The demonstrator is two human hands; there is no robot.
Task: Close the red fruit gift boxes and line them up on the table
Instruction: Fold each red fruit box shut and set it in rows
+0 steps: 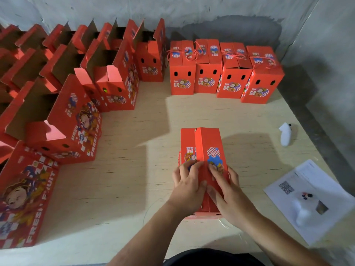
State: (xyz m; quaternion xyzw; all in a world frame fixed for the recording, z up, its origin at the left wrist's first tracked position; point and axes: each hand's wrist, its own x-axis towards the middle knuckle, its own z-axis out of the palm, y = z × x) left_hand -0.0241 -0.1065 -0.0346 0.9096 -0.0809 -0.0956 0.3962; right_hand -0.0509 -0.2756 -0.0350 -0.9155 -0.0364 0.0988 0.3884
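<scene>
A red fruit gift box stands in front of me on the wooden table, its two top flaps folded together. My left hand presses on the left flap with fingers spread. My right hand presses the right flap beside it; the two thumbs meet at the seam. At the back right a row of several closed boxes stands side by side with rope handles on top. Many open boxes with raised flaps fill the left side.
A white controller lies at the right. Another white controller rests on a sheet of paper with a QR code at the near right. Concrete walls bound the back and the right.
</scene>
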